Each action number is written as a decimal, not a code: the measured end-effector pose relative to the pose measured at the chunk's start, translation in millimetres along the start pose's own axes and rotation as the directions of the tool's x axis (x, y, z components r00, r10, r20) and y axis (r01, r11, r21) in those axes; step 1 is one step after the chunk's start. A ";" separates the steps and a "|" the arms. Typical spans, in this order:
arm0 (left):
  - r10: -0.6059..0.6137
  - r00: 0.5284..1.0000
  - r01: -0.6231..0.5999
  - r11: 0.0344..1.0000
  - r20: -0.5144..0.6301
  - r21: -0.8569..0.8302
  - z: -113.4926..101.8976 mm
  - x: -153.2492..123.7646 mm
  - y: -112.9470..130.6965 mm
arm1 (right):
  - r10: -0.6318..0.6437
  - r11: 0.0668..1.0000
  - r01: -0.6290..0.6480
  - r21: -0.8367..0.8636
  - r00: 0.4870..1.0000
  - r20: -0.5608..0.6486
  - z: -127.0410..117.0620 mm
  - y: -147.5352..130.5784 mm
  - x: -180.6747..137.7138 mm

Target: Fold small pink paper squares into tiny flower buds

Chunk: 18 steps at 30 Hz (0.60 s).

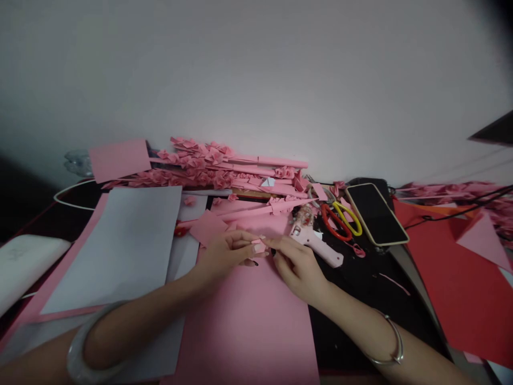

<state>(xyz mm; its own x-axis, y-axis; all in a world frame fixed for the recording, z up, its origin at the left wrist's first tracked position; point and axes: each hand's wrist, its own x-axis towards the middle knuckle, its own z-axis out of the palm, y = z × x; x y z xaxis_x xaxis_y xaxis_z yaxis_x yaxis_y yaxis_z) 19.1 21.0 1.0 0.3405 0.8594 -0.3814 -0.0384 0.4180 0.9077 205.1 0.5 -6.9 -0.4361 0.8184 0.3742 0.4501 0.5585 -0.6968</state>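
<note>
Folded paper [258, 246] — pink, scissor handles [343, 219] — red and yellow, glue gun [316, 245] pale pink

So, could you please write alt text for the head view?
A person's left grip and right grip meet at a small pink paper piece over a pink sheet. Behind lie paper flowers; to the right are a glue gun, scissors and a phone.

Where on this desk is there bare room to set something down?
The black surface between the right forearm, glue gun, phone and red paper is mostly bare, except a thin pink strip. The near part of the large pink sheet, beside the left forearm, is uncovered. Paper roses and scissors crowd the side by the wall.
</note>
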 end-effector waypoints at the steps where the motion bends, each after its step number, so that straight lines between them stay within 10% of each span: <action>1: 0.004 1.000 -0.004 1.000 0.001 0.021 -0.1 0.2 -0.7 | 0.028 1.000 -0.028 0.009 1.000 -0.007 -0.1 -0.4 -0.1; 7: 0.008 0.997 -0.015 0.996 0.076 0.087 -0.3 0.5 -6.5 | 0.210 0.975 -0.212 0.072 0.977 0.027 0.1 1.0 0.2; 18: 0.056 0.967 -0.070 0.996 0.248 0.050 4.1 -2.6 -12.9 | 0.036 0.999 -0.041 0.017 0.971 0.236 -0.8 2.6 2.0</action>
<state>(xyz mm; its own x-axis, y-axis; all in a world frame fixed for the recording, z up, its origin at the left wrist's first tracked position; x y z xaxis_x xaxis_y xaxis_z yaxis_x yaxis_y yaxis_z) 22.6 12.2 -9.1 0.5603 0.7815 -0.2745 -0.0155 0.3412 0.9399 206.0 3.7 -7.5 -0.5916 0.7826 0.1938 0.4545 0.5223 -0.7216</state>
